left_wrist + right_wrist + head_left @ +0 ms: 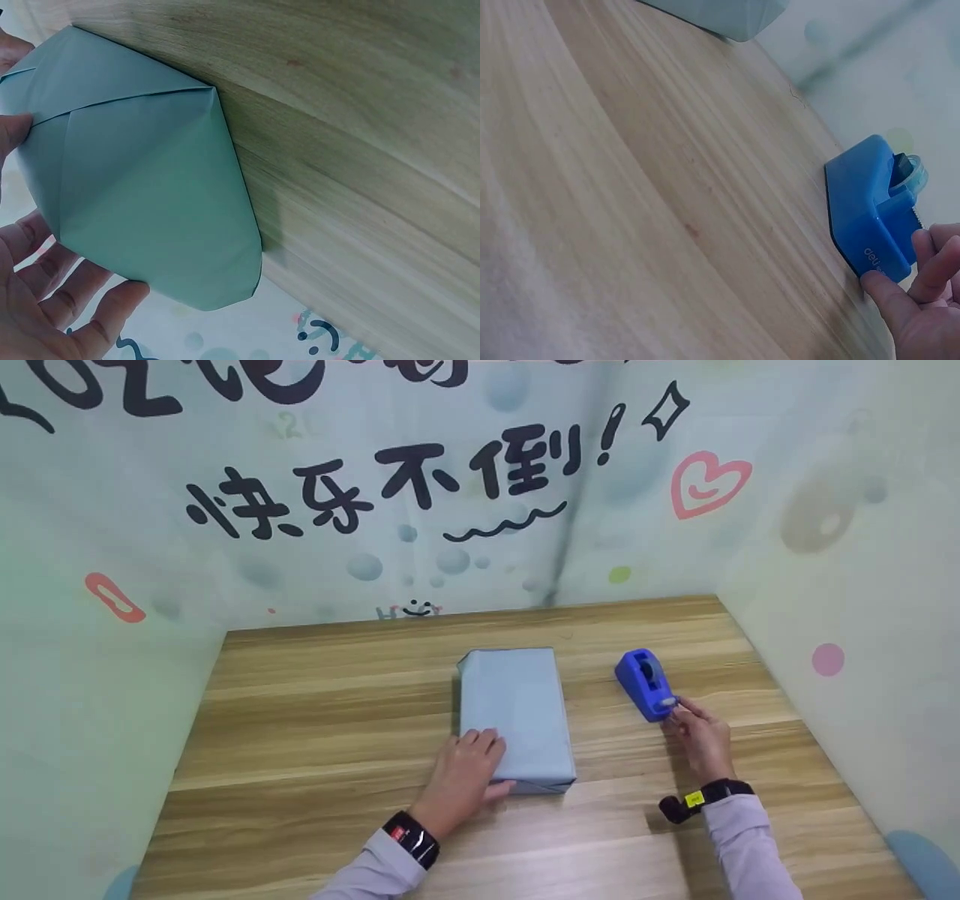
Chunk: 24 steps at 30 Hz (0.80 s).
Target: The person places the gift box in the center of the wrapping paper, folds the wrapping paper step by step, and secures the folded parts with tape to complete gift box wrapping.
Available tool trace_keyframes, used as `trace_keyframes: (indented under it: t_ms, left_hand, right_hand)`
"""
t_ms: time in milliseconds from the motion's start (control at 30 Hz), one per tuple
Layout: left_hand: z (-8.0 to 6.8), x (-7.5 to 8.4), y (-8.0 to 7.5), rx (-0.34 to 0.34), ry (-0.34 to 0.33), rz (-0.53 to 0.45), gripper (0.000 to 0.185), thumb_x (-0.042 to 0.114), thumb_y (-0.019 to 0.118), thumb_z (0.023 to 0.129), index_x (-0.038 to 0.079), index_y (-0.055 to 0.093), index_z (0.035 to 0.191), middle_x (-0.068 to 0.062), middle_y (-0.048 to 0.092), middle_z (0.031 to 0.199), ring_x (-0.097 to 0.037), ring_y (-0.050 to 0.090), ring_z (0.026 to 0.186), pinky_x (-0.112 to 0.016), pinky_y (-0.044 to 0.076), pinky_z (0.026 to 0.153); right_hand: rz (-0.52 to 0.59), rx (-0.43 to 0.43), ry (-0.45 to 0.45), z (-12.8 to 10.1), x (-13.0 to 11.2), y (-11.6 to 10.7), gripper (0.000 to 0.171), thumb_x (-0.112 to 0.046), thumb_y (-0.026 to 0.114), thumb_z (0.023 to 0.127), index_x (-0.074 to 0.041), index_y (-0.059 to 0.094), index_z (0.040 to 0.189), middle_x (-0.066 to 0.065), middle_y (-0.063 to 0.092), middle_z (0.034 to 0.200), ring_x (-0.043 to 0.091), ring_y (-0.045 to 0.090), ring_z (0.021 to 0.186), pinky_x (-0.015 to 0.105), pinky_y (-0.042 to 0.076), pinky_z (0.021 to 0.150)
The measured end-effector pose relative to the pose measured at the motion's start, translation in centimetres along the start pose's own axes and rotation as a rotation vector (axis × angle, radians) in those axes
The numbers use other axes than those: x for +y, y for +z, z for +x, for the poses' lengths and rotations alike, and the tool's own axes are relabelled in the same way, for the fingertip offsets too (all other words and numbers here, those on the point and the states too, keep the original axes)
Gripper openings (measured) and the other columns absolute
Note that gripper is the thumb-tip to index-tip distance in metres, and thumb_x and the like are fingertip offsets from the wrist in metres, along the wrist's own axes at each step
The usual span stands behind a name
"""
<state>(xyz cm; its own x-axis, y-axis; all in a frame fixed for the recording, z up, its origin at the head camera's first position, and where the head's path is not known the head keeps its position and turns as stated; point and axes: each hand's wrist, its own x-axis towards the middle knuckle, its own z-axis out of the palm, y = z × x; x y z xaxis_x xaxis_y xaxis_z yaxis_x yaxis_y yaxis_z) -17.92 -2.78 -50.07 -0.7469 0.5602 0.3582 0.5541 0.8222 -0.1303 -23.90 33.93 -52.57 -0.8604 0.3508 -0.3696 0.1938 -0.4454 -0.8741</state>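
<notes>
A box wrapped in pale blue paper lies on the wooden table, its folded end flap showing in the left wrist view. My left hand rests on its near left corner. The fingers are spread along the top edge and the thumb lies against the near end. To the right, a blue tape dispenser with a roll of clear tape stands on the table. My right hand grips its front end, thumb low on the front and index finger by the serrated cutter. No strip of tape shows between the fingers.
The wooden table meets a printed back wall behind the box. Side walls close it in at left and right. A band with a small black camera is on the right wrist.
</notes>
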Motion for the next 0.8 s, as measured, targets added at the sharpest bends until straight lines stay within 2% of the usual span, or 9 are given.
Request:
trace_keyframes:
  t_ms: [167,267,400,567,700,800]
  left_hand:
    - [0.0,0.0,-0.1,-0.014,-0.005,0.002,0.060,0.061,0.058,0.075,0.012,0.057,0.110,-0.003,0.059,0.109,-0.019,0.056,0.093,-0.033,0.048,0.070]
    - [-0.1,0.0,-0.1,-0.020,-0.009,0.000,0.061,0.060,0.058,0.075,0.012,0.057,0.111,-0.003,0.059,0.109,-0.020,0.056,0.094,-0.033,0.047,0.070]
    - [-0.2,0.0,-0.1,-0.026,-0.017,-0.016,0.059,0.059,0.058,0.076,0.012,0.056,0.112,-0.003,0.059,0.110,-0.020,0.056,0.095,-0.034,0.047,0.071]
    - [-0.2,0.0,-0.2,-0.036,-0.022,-0.030,0.059,0.058,0.057,0.077,0.012,0.055,0.113,-0.003,0.058,0.111,-0.020,0.055,0.097,-0.035,0.047,0.073]
    - [-0.1,0.0,-0.1,-0.038,-0.016,-0.019,0.060,0.059,0.057,0.076,0.012,0.055,0.113,-0.003,0.058,0.111,-0.020,0.055,0.096,-0.034,0.047,0.072]
    - [0.0,0.0,0.2,-0.037,-0.011,-0.012,0.061,0.060,0.057,0.075,0.012,0.056,0.112,-0.003,0.059,0.111,-0.020,0.055,0.094,-0.033,0.048,0.071]
  right_hand:
    - [0.002,0.011,0.003,0.0,0.1,0.0,0.021,0.006,0.052,0.085,-0.004,0.063,0.101,0.000,0.063,0.072,0.007,0.050,0.058,0.023,0.053,0.078]
    - [-0.074,0.036,-0.022,0.1,0.2,0.1,0.032,0.004,0.053,0.085,0.001,0.056,0.116,-0.002,0.062,0.069,0.006,0.051,0.058,0.021,0.053,0.074]
    - [-0.285,0.068,-0.100,0.4,0.6,0.2,0.043,0.000,0.053,0.085,0.005,0.046,0.127,-0.008,0.058,0.064,0.005,0.051,0.057,0.016,0.048,0.059]
    - [-0.578,0.089,-0.246,0.7,1.0,0.2,0.032,-0.004,0.054,0.086,0.001,0.051,0.118,-0.011,0.053,0.063,0.004,0.053,0.053,0.018,0.044,0.047]
    - [-0.836,0.135,-0.430,0.9,1.1,0.1,0.022,-0.005,0.056,0.086,0.000,0.055,0.107,0.008,0.061,0.072,0.001,0.050,0.054,0.018,0.042,0.050]
    - [-0.990,0.163,-0.576,0.9,1.1,0.1,0.018,-0.002,0.057,0.083,0.001,0.057,0.101,0.022,0.062,0.080,0.006,0.048,0.058,0.020,0.038,0.053]
